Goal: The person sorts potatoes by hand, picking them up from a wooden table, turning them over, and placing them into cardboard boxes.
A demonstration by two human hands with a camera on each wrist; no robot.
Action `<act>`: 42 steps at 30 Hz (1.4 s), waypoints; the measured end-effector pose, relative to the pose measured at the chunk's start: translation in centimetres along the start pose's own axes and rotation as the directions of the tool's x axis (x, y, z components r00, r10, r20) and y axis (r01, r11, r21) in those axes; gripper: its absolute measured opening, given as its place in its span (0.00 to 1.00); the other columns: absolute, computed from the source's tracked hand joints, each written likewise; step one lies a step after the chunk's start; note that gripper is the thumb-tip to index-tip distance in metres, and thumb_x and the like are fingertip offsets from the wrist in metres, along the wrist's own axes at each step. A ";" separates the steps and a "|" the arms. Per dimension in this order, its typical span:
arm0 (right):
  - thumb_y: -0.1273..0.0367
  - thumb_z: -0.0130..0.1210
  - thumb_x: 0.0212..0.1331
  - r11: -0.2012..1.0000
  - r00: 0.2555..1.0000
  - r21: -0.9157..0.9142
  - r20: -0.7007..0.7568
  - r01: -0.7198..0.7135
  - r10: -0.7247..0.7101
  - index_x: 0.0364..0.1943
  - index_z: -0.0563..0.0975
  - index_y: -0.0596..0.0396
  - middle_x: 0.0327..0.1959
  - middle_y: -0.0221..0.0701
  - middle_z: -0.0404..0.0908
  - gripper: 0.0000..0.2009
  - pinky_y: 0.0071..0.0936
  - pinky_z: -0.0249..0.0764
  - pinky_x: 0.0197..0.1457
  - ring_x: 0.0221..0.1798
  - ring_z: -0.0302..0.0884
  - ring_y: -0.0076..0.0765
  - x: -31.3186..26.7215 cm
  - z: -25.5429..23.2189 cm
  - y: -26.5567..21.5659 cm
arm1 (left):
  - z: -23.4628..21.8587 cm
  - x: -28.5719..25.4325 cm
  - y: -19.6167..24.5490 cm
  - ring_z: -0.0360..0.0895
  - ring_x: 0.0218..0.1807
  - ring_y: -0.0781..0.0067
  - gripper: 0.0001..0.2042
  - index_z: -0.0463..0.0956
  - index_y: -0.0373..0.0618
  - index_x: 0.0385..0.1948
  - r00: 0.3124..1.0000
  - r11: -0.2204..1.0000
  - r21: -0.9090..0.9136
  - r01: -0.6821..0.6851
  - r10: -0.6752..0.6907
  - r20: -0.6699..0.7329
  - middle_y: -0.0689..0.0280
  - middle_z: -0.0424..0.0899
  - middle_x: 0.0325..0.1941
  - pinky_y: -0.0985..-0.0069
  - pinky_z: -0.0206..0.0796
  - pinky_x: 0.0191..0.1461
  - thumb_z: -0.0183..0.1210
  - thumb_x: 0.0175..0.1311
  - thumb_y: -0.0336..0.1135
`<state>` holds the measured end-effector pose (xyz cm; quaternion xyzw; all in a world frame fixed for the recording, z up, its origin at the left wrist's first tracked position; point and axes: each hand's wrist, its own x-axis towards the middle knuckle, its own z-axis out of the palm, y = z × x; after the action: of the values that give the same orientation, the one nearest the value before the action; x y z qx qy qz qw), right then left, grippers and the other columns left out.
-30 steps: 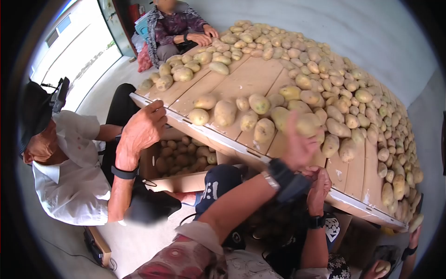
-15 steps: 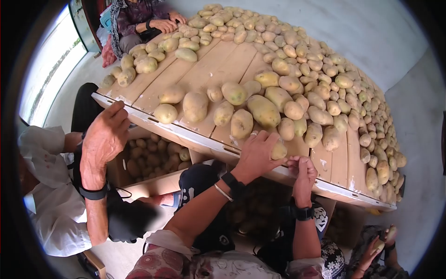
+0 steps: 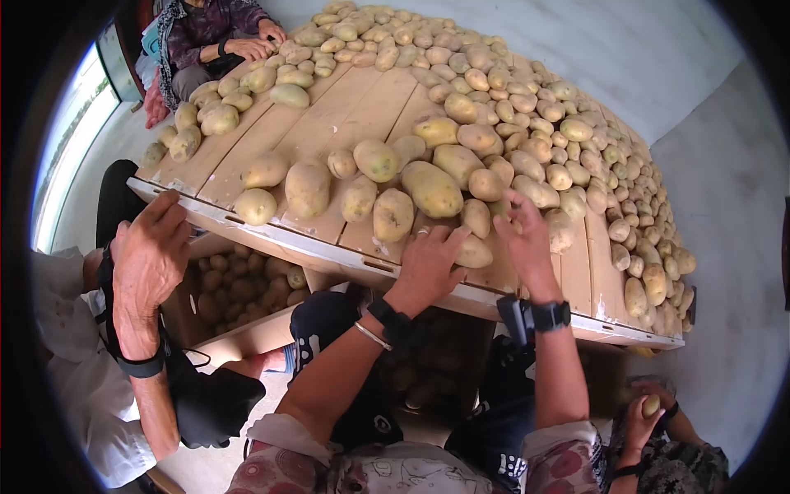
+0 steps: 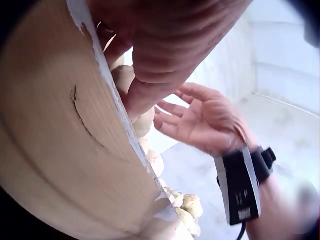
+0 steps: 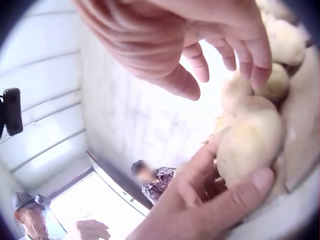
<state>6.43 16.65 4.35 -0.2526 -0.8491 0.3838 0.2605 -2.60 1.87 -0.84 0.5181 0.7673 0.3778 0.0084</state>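
A smooth oval potato (image 3: pixel 475 252) lies near the front edge of the wooden table, between the thumb and fingers of my left hand (image 3: pixel 424 267). The right wrist view shows the left thumb pressed on that potato (image 5: pixel 247 150), with the fingers behind it. My right hand (image 3: pixel 527 239) is just to the right, fingers spread and loosely bent, near smaller potatoes. Nothing shows in its grasp in the left wrist view, where the palm of the right hand (image 4: pixel 205 120) is visible. Larger potatoes (image 3: pixel 432 189) lie beyond the left hand.
A big heap of potatoes (image 3: pixel 576 130) covers the back and right of the table (image 3: pixel 329 123). Boxes of potatoes (image 3: pixel 239 288) stand below the front edge. One person's hand (image 3: pixel 152 247) is at the left corner; others sit at the back left and lower right.
The right hand has moved from the table edge up and forward, its fingers spreading. The left hand has come down from above the potatoes to the one at the edge. The head view has shifted.
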 end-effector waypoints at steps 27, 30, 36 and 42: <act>0.56 0.49 0.58 -0.128 0.852 0.937 0.350 -0.326 0.389 0.44 0.70 0.51 0.38 0.36 0.74 0.17 0.31 0.73 0.36 0.39 0.73 0.38 -7.3 -3.5 2.0 | -0.4 -0.5 -0.6 0.67 0.51 0.46 0.21 0.69 0.43 0.45 0.975 0.997 -0.044 -0.057 0.046 -0.219 0.53 0.68 0.49 0.62 0.63 0.53 0.52 0.44 0.19; 0.59 0.50 0.57 -0.052 0.842 0.929 0.354 -0.365 0.408 0.39 0.70 0.50 0.33 0.32 0.72 0.13 0.29 0.69 0.32 0.34 0.70 0.34 -9.2 -2.8 3.3 | -1.8 -0.6 -0.2 0.66 0.53 0.46 0.21 0.69 0.42 0.45 0.985 0.979 -0.193 -0.061 0.028 -0.168 0.52 0.68 0.50 0.61 0.62 0.55 0.56 0.43 0.21; 0.60 0.50 0.54 -0.069 0.920 0.971 0.239 -0.229 0.311 0.35 0.69 0.49 0.29 0.29 0.69 0.10 0.24 0.63 0.26 0.28 0.67 0.30 -9.0 -4.3 3.1 | -1.0 -1.7 -1.7 0.74 0.46 0.71 0.12 0.72 0.40 0.41 0.931 0.767 -0.642 -0.019 -0.220 -0.291 0.62 0.76 0.44 0.76 0.65 0.52 0.54 0.54 0.20; 0.58 0.50 0.54 -0.234 0.951 0.971 0.117 -0.048 0.287 0.34 0.70 0.49 0.28 0.29 0.69 0.12 0.22 0.61 0.22 0.26 0.66 0.29 -9.2 -7.4 5.2 | -2.0 -2.4 -1.4 0.72 0.49 0.79 0.13 0.70 0.41 0.45 0.904 0.640 -0.767 0.055 -0.358 -0.233 0.67 0.77 0.45 0.82 0.61 0.55 0.51 0.58 0.19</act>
<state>19.08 17.69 2.19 -0.0990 -0.1697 0.9087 0.3684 -3.38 -1.39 -1.13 0.2963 0.5879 0.7430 0.1206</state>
